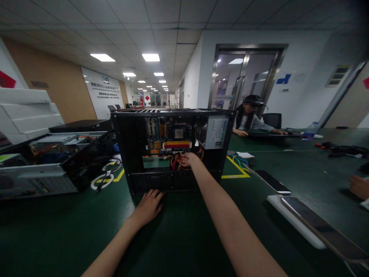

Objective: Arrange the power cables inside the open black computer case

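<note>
Wires (174, 163) in red, yellow and black bunch low inside a black metal computer case (164, 182), which stands on the dark green counter (178, 234) directly in front of my camera, its open side facing me. I have the right hand (187, 159) reaching into that opening, its fingers bent at the bundle; from here I cannot tell whether they are closed on a wire or only touching. My left hand (149, 207) is well apart from it, palm down on the counter with fingers loosely spread, gripping nothing, its fingertips at the case's lower edge; I cannot make out whether they touch it.

Above the right hand I see a dark circuit board (155, 134) with red and yellow slots, and a boxy silver power supply (216, 132) with a white label fills the upper right corner. To the left of the case lie a white coiled cable (102, 182) and a second, opened black-and-grey computer case (54, 181). On my right, a black-screened phone (272, 181) lies near a white slab (296, 223), which a larger dark-screened phone (325, 227) overlaps. Beyond, a seated person (250, 117) rests both hands at a flat black panel (268, 134).
</note>
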`<act>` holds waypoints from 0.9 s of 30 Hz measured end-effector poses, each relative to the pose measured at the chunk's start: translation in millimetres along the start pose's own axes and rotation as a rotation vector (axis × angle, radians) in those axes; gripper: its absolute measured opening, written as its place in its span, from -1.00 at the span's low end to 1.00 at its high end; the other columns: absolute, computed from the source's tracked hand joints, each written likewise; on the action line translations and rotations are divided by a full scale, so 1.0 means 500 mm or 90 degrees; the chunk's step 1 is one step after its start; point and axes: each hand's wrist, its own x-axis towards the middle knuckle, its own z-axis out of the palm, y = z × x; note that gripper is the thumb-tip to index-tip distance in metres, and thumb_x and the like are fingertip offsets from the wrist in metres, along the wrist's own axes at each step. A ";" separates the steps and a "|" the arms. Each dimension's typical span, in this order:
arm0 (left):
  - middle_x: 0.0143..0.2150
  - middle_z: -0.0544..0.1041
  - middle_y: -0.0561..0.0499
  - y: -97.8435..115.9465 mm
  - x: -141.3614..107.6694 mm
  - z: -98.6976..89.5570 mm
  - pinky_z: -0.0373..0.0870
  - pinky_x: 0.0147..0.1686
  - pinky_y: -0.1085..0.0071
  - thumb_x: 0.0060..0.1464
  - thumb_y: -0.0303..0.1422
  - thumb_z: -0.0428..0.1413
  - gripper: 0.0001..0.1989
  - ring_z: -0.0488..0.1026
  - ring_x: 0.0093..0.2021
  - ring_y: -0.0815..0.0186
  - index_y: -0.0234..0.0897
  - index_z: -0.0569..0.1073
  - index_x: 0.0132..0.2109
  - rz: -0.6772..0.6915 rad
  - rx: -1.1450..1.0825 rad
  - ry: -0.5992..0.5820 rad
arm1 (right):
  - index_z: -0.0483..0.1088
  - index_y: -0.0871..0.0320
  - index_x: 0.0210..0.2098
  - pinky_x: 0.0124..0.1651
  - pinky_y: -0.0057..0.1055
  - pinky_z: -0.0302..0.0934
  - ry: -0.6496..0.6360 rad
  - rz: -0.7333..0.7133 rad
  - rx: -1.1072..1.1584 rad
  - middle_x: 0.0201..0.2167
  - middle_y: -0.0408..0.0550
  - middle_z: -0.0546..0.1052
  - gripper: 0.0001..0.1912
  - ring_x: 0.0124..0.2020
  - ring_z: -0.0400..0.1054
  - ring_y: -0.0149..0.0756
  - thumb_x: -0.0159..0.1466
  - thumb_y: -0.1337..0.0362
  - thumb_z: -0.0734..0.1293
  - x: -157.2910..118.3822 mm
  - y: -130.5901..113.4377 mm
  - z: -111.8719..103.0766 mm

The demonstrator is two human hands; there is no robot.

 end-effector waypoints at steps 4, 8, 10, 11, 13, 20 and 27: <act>0.00 0.21 -0.04 0.002 0.000 -0.004 0.12 -0.08 0.25 0.01 -0.38 -0.11 -0.58 0.13 -0.01 0.20 -0.14 0.10 0.06 -0.004 0.002 0.000 | 0.14 0.20 -0.49 -0.46 -0.50 0.13 -0.015 -0.003 0.004 -0.53 -0.14 0.30 -0.88 -0.51 0.25 -0.47 0.19 0.38 0.10 -0.003 0.000 0.000; -0.01 0.21 -0.05 0.002 0.001 -0.002 0.12 -0.09 0.25 0.00 -0.38 -0.11 -0.58 0.14 -0.02 0.20 -0.16 0.11 0.06 -0.004 0.006 -0.001 | 0.13 0.20 -0.47 -0.48 -0.51 0.12 -0.019 0.000 0.002 -0.52 -0.13 0.29 -0.89 -0.51 0.25 -0.47 0.19 0.37 0.10 -0.006 0.000 -0.001; -0.01 0.21 -0.04 0.001 0.001 -0.001 0.12 -0.08 0.24 0.00 -0.38 -0.10 -0.58 0.13 -0.01 0.20 -0.16 0.12 0.06 -0.005 0.008 -0.001 | 0.13 0.20 -0.46 -0.48 -0.51 0.12 -0.021 0.002 0.002 -0.52 -0.14 0.29 -0.89 -0.52 0.25 -0.47 0.20 0.37 0.09 -0.007 0.000 0.000; 0.00 0.21 -0.04 0.001 0.001 0.000 0.12 -0.08 0.24 0.00 -0.38 -0.11 -0.59 0.13 -0.01 0.20 -0.16 0.12 0.05 -0.005 0.009 0.000 | 0.14 0.20 -0.46 -0.49 -0.52 0.12 -0.023 0.003 0.003 -0.52 -0.14 0.29 -0.89 -0.52 0.25 -0.47 0.20 0.37 0.09 -0.008 0.000 0.000; 0.01 0.21 -0.04 0.001 0.001 -0.001 0.11 -0.07 0.25 0.00 -0.38 -0.11 -0.59 0.13 0.00 0.21 -0.15 0.12 0.05 -0.004 0.008 0.001 | 0.14 0.19 -0.45 -0.49 -0.52 0.12 -0.025 0.003 0.005 -0.52 -0.14 0.29 -0.89 -0.52 0.24 -0.47 0.20 0.37 0.08 -0.011 0.000 0.001; 0.01 0.20 -0.03 -0.001 0.000 0.000 0.11 -0.07 0.22 0.02 -0.36 -0.11 -0.59 0.12 0.01 0.19 -0.13 0.10 0.06 -0.012 0.001 0.000 | 0.12 0.18 -0.45 -0.49 -0.51 0.12 -0.028 -0.009 -0.021 -0.50 -0.14 0.30 -0.88 -0.53 0.24 -0.47 0.20 0.37 0.05 -0.011 0.001 0.002; -0.01 0.22 -0.04 -0.002 0.002 0.003 0.11 -0.08 0.24 0.01 -0.38 -0.11 -0.59 0.14 -0.01 0.20 -0.14 0.11 0.06 -0.001 0.002 0.007 | 0.15 0.19 -0.45 -0.49 -0.51 0.14 -0.050 -0.018 -0.128 -0.53 -0.15 0.28 -0.86 -0.55 0.22 -0.49 0.16 0.25 0.16 -0.001 0.004 -0.001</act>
